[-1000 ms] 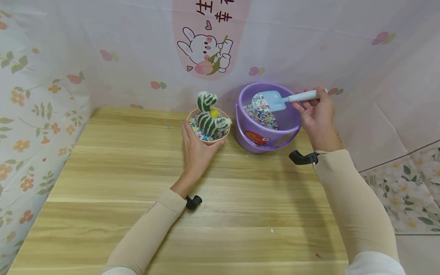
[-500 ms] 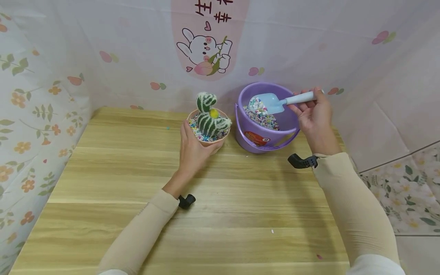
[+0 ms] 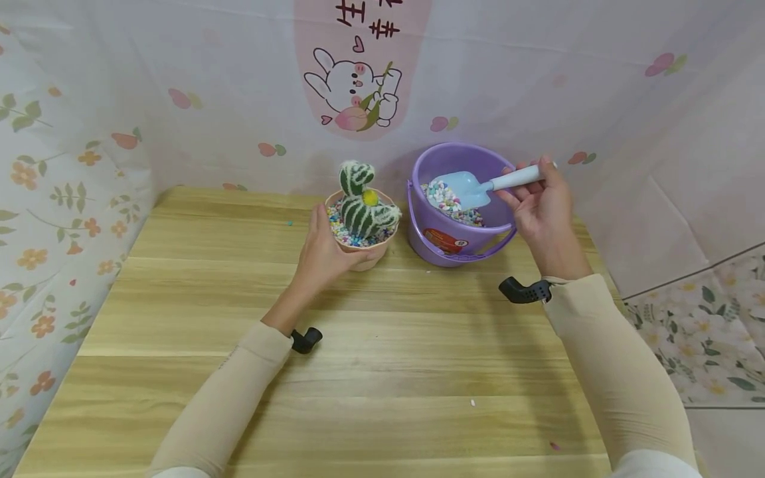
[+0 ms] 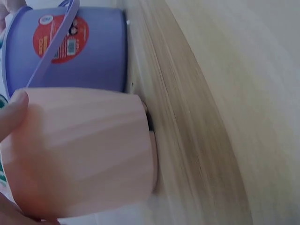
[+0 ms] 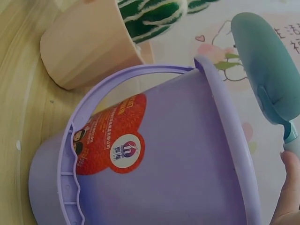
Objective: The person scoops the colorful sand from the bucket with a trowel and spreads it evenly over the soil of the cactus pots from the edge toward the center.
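Observation:
My left hand [image 3: 319, 255] grips a peach-coloured flower pot [image 4: 79, 150] near its rim, thumb in front and fingers on the left side. A fuzzy green-and-white striped cactus [image 3: 357, 218] with a yellow flower stands in it among pastel pebbles. To the pot's right is a purple bucket [image 3: 431, 234], holding more pebbles. My right hand [image 3: 545, 214] holds a light blue scoop [image 3: 475, 196] by its pale handle, over the bucket's opening. Pebbles [image 3: 443, 194] lie on the scoop's blade. In the right wrist view the scoop's underside shows above the bucket's rim.
The wooden table [image 3: 382, 372] carries a few stray bits, among them a white one [image 3: 473, 403] and a pink one [image 3: 554, 446]. A printed cloth [image 3: 227, 79] hangs close behind the pot and bucket. The bucket's handle [image 3: 478, 255] hangs down in front.
The loaded scoop has moved left and slightly down above the bucket, towards the pot. My left wrist has swung left while the hand stays on the pot, and more of the pot's side shows.

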Demonstrator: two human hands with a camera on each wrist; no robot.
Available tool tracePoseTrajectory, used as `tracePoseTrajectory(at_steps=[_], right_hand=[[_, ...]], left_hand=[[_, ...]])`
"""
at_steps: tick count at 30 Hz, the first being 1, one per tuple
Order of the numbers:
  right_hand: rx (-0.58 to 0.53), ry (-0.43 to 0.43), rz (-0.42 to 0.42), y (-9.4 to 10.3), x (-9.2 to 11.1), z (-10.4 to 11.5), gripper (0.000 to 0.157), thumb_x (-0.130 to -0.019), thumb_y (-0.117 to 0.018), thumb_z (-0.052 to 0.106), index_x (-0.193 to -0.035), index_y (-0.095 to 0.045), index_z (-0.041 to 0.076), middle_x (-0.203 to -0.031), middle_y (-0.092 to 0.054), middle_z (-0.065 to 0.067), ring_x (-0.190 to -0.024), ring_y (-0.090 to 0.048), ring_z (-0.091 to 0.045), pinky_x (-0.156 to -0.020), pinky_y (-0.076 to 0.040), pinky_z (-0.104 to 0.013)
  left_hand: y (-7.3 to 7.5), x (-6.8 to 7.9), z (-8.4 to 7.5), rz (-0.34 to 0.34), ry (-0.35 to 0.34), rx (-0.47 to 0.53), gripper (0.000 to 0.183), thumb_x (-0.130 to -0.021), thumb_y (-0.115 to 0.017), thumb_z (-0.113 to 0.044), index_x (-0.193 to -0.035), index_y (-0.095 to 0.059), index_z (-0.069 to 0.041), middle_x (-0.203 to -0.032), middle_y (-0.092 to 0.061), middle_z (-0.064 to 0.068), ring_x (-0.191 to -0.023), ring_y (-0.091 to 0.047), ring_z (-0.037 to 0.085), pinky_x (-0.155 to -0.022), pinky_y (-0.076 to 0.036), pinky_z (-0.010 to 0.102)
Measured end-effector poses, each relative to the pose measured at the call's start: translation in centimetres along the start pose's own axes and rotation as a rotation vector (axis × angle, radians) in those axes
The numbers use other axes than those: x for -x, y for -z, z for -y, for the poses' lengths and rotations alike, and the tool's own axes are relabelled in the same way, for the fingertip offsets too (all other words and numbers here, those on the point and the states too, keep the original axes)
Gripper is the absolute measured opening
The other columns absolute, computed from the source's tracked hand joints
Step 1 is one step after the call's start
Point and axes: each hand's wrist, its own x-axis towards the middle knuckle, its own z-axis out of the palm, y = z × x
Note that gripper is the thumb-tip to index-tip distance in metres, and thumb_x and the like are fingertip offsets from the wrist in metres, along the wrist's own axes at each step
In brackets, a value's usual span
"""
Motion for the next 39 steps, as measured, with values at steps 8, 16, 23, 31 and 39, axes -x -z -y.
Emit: tracePoseTrajectory(at_steps=[8,16,23,31,39], right_hand=[[-0.025,0.0,0.021,0.2,0.3,-0.3,0.018,-0.096,-0.061,0.019,-0.11,-0.056,0.009,-0.105,-0.058,-0.012,-0.106,-0.065,-0.038,-0.077,-0.05,-0.065],[0.002,0.013,0.029,0.2,0.9,-0.6,0.018,-0.096,-0.062,0.019,-0.109,-0.054,0.009,-0.101,-0.059,-0.013,-0.102,-0.066,-0.038,-0.073,-0.051,-0.064],[0.013,0.026,0.034,0.1,1.2,-0.9,0.018,-0.095,-0.063,0.018,-0.108,-0.054,0.01,-0.098,-0.061,-0.015,-0.101,-0.066,-0.039,-0.069,-0.052,-0.063],[0.0,0.03,0.037,0.4,1.9,-1.1,0.02,-0.096,-0.062,0.018,-0.112,-0.052,0.011,-0.105,-0.058,-0.015,-0.109,-0.063,-0.039,-0.09,-0.038,-0.064],[0.041,0.078,0.075,0.8,2.5,-2.1,0.022,-0.096,-0.062,0.017,-0.112,-0.049,0.008,-0.103,-0.058,-0.016,-0.107,-0.064,-0.04,-0.082,-0.045,-0.063]], left_hand=[[0.1,-0.3,0.7,0.014,-0.004,0.029,0.133,-0.062,-0.09,-0.046,-0.156,-0.005,-0.008,-0.159,-0.017,0.013,-0.141,-0.029,0.035,-0.111,-0.033,0.053],[-0.3,0.2,0.3,-0.025,0.03,0.037,0.131,-0.062,-0.091,-0.044,-0.156,-0.006,-0.008,-0.16,-0.017,0.014,-0.142,-0.028,0.036,-0.11,-0.033,0.054],[-0.9,0.8,-0.3,-0.117,0.025,0.016,0.125,-0.062,-0.09,-0.043,-0.154,-0.014,-0.005,-0.155,-0.026,0.015,-0.135,-0.039,0.038,-0.103,-0.041,0.054],[-1.7,1.1,-0.8,-0.201,0.025,0.015,0.126,-0.06,-0.091,-0.043,-0.153,-0.015,-0.004,-0.151,-0.031,0.015,-0.129,-0.045,0.036,-0.1,-0.044,0.053],[-2.6,1.4,-1.7,-0.277,0.067,-0.002,0.126,-0.06,-0.091,-0.043,-0.152,-0.016,0.0,-0.149,-0.032,0.017,-0.122,-0.05,0.036,-0.096,-0.048,0.049]])
